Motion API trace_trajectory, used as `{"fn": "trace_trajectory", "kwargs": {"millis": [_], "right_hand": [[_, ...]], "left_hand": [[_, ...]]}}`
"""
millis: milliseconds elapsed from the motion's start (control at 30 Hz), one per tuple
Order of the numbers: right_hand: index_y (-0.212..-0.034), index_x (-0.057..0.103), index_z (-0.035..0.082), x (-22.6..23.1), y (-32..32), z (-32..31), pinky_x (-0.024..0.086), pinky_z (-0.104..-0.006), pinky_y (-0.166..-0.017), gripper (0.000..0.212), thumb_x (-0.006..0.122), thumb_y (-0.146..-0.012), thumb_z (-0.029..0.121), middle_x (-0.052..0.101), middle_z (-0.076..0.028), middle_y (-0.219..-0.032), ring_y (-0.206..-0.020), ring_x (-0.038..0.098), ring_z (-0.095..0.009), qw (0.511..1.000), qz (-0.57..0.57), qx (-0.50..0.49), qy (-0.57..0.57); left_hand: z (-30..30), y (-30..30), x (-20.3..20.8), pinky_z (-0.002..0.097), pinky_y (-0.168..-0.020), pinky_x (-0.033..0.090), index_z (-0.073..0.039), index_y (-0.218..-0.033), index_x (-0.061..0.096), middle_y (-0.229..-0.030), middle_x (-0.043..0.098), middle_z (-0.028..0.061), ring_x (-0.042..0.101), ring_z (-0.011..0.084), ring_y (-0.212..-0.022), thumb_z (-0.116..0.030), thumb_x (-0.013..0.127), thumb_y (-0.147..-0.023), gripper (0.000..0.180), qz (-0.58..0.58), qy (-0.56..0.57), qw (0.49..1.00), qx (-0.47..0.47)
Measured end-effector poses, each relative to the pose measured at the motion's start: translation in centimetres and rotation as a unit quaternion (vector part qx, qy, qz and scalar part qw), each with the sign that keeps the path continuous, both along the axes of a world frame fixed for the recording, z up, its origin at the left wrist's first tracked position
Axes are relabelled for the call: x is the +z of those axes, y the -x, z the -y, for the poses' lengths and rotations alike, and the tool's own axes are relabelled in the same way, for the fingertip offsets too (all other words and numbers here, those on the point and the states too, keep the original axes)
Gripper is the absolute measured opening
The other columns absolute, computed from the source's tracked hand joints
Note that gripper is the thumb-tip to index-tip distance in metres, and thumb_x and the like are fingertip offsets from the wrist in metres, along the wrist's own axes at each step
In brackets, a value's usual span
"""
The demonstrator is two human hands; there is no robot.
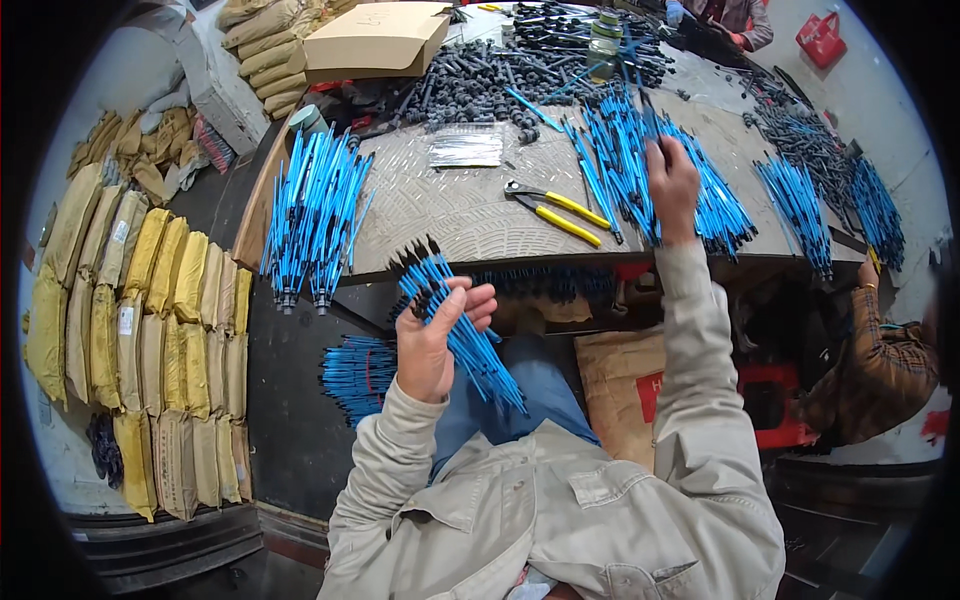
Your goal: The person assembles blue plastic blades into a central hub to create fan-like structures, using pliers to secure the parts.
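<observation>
1. Blue, slim, straight rods with black tips (482, 355) form a slanting bundle near the centre of the head view, black ends toward eleven o'clock, plain ends toward five.
2. Of the person's hands, the left hand (426, 350) has hold of this bundle, thumb across its front and fingers partly uncurled beyond it.
3. At two o'clock the right hand (674, 190) is raised over the bench, fingers curled closed around a blurred dark-blue rod (649, 115); whether it is only one, I cannot tell.
4. Behind that hand, between one and two o'clock, spreads a wide pile of loose blue rods (612, 160) on the grey, pattern-topped bench (400, 200).
5. Yellow-handled metal pliers (570, 212) lie just beside that pile, on its near-left side, jaws toward eleven o'clock.
6. Toward twelve o'clock sits a flat stack of thin, silvery-white strips (466, 148), with a heap of dark grey ribbed pieces (465, 85) beyond.
7. Ten o'clock has another blue-rod pile (315, 210), its near ends overhanging the bench edge.
8. At eleven o'clock stands a tan cardboard box (376, 42); at nine, stacked yellow and brown sacks (165, 300).
9. Just past three, a co-worker in a plaid sleeve (868, 340) sits beside the bench.
</observation>
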State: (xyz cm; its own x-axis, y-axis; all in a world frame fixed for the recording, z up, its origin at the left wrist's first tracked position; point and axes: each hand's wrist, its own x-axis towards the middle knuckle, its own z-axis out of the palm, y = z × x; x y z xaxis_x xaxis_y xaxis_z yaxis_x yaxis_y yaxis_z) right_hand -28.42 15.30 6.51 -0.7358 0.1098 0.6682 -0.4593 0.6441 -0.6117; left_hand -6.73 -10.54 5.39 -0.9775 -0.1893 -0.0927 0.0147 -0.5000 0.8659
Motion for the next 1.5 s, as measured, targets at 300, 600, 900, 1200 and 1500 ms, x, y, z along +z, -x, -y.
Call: {"fn": "trace_trajectory", "kwargs": {"millis": [300,600,900,1200,1500], "right_hand": [[-0.100,0.057,-0.002,-3.9,-15.5,-0.1,0.044,-0.0238,-0.061,0.015,0.057,-0.084,0.000,0.058,-0.008,-0.078,-0.065,0.055,-0.015,0.981,0.040,0.188,0.014],[-0.108,0.058,-0.001,-6.5,-17.3,3.1,0.047,-0.0303,-0.061,0.025,0.059,-0.082,0.001,0.060,-0.015,-0.083,-0.066,0.058,-0.023,0.979,-0.009,0.182,-0.095],[-0.114,0.054,0.000,-7.6,-19.5,5.2,0.045,-0.0233,-0.064,0.030,0.056,-0.085,-0.002,0.060,-0.006,-0.090,-0.071,0.054,-0.011,0.951,0.079,0.274,0.121],[-0.115,0.051,0.003,-8.4,-20.0,7.3,0.038,-0.0160,-0.061,0.027,0.052,-0.088,-0.002,0.052,-0.001,-0.094,-0.074,0.048,-0.005,0.898,0.123,0.357,0.224],[-0.111,0.051,0.002,-9.1,-18.8,9.5,0.040,-0.0185,-0.067,0.025,0.050,-0.086,-0.004,0.051,-0.003,-0.099,-0.079,0.051,-0.008,0.860,0.243,0.375,0.245]], "left_hand": [[-1.1,5.5,-0.4,0.0327,-0.072,0.053,0.000,-0.105,0.056,-0.094,0.064,0.0161,0.065,0.0238,-0.081,-0.018,0.056,-0.088,0.024,-0.020,-0.008,0.998,0.065],[-6.4,4.5,-0.5,0.0302,-0.064,0.052,-0.002,-0.099,0.057,-0.086,0.064,0.0099,0.063,0.0186,-0.072,-0.015,0.054,-0.090,0.016,-0.107,-0.041,0.990,0.087],[-5.5,3.3,-0.9,0.0291,-0.063,0.048,-0.007,-0.101,0.056,-0.073,0.057,0.0047,0.056,0.0146,-0.065,-0.007,0.060,-0.085,0.017,-0.124,-0.037,0.988,0.089],[-2.9,3.2,-2.0,0.0274,-0.060,0.045,-0.005,-0.103,0.055,-0.075,0.056,0.0045,0.053,0.0146,-0.063,-0.009,0.062,-0.084,0.021,-0.113,-0.019,0.991,0.062],[0.5,2.7,-1.5,0.0307,-0.064,0.047,-0.003,-0.105,0.055,-0.073,0.060,0.0077,0.058,0.0181,-0.065,-0.009,0.062,-0.083,0.024,-0.060,-0.077,0.994,0.044]]}}
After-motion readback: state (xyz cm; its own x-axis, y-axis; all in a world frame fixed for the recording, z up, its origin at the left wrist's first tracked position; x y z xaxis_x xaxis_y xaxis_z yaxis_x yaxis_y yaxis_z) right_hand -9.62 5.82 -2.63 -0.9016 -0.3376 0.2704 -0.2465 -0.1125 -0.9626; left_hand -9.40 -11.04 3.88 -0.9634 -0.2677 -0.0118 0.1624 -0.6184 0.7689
